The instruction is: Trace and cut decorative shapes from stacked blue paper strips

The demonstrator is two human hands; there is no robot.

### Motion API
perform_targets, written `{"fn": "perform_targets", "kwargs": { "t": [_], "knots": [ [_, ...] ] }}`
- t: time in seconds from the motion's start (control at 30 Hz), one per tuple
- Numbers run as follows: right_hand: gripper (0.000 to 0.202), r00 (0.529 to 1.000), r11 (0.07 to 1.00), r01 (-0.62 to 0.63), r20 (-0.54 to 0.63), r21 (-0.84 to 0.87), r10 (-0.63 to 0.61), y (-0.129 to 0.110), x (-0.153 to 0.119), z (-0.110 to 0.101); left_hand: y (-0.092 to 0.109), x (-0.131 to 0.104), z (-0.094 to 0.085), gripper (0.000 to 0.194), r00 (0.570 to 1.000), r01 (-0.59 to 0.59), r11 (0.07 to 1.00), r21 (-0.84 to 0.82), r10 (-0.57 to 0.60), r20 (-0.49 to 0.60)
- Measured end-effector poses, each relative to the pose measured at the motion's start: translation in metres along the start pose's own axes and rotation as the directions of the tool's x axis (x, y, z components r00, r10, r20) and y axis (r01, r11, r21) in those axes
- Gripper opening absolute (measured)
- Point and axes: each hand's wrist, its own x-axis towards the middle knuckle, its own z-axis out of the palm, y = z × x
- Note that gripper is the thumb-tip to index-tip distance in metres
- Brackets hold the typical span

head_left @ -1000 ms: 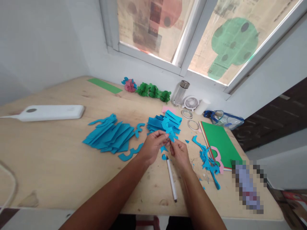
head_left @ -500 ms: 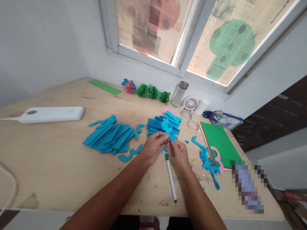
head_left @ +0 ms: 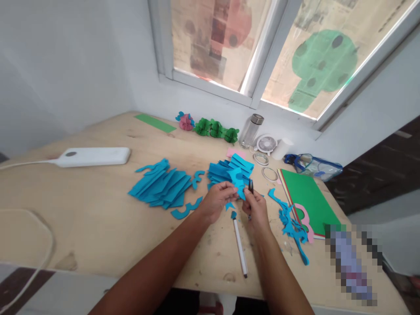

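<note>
Between the fingertips of my left hand [head_left: 218, 199] is a curvy blue paper cutout [head_left: 236, 177], held upright above the table. My right hand [head_left: 257, 205] touches the cutout's lower edge and is closed around what looks like a pair of small scissors [head_left: 251, 186]; two dark points show above the fingers and most of the tool is hidden by the palm. Just behind the hands lies a pile of folded blue paper [head_left: 219, 170]. A white marker [head_left: 240, 247] lies below them, beside small blue scraps [head_left: 229, 205].
Left are a stack of folded blue paper [head_left: 164, 188] and a white power strip [head_left: 95, 156]. Right are tangled blue offcuts [head_left: 288, 221], green sheets [head_left: 311, 197] and a pixelated patch. A glass bottle [head_left: 251, 131], small fan [head_left: 266, 143] and tape rolls [head_left: 269, 174] stand toward the wall.
The dark tips of the scissors now show above my right hand, where they did not before. My hands have parted slightly around the cutout. The whole view has shifted a little.
</note>
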Motion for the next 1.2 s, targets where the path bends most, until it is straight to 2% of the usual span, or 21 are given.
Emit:
{"fn": "perform_targets", "kwargs": {
  "t": [0.13,0.27,0.37,0.43,0.53,0.63,0.73,0.83,0.9,1.0,1.1,1.2],
  "knots": [
    [0.04,0.999,0.998,-0.041,-0.02,0.045,0.042,-0.002,0.0,0.0,-0.002,0.002,-0.001,0.029,0.999,-0.014,0.997,0.074,0.011,0.038],
    [0.04,0.998,0.999,-0.044,-0.053,0.018,0.045,0.001,0.003,-0.001,-0.003,0.008,-0.005,0.027,0.998,-0.05,0.991,0.122,0.046,0.039],
    [0.039,0.995,0.999,-0.006,-0.105,-0.052,0.0,0.004,0.006,-0.003,0.0,0.012,-0.01,0.025,0.996,-0.089,0.984,0.154,0.091,-0.005],
    [0.038,0.99,0.986,0.024,-0.132,-0.164,-0.046,0.006,0.008,-0.007,0.003,0.014,-0.013,0.025,0.99,-0.125,0.974,0.191,0.136,-0.046],
    [0.036,0.978,0.922,0.09,-0.139,-0.378,-0.153,0.008,0.015,-0.016,0.009,0.015,-0.018,0.022,0.973,-0.182,0.946,0.267,0.211,-0.088],
    [0.034,0.946,0.821,0.137,-0.172,-0.554,-0.274,0.008,0.023,-0.028,0.015,0.016,-0.021,0.018,0.945,-0.223,0.907,0.357,0.292,-0.15],
    [0.035,0.922,0.693,0.106,-0.191,-0.713,-0.338,0.009,0.028,-0.038,0.023,0.015,-0.023,0.016,0.911,-0.236,0.874,0.424,0.351,-0.217],
    [0.03,0.917,0.624,0.071,-0.195,-0.778,-0.348,0.01,0.028,-0.043,0.038,0.008,-0.028,0.015,0.895,-0.245,0.851,0.464,0.383,-0.229],
    [0.03,0.913,0.611,0.068,-0.197,-0.789,-0.357,0.009,0.027,-0.043,0.051,0.001,-0.035,0.014,0.875,-0.257,0.77,0.583,0.442,-0.198],
    [0.034,0.909,0.62,0.088,-0.191,-0.78,-0.369,0.009,0.026,-0.042,0.074,-0.009,-0.052,0.012,0.843,-0.236,0.59,0.772,0.52,-0.14],
    [0.038,0.917,0.648,0.112,-0.173,-0.753,-0.36,0.01,0.025,-0.039,0.089,-0.009,-0.07,0.01,0.853,-0.101,0.39,0.915,0.507,-0.122],
    [0.04,0.933,0.657,0.138,-0.125,-0.741,-0.337,0.012,0.024,-0.036,0.091,-0.01,-0.082,0.013,0.858,0.057,0.15,0.987,0.499,-0.125]
  ]
}}
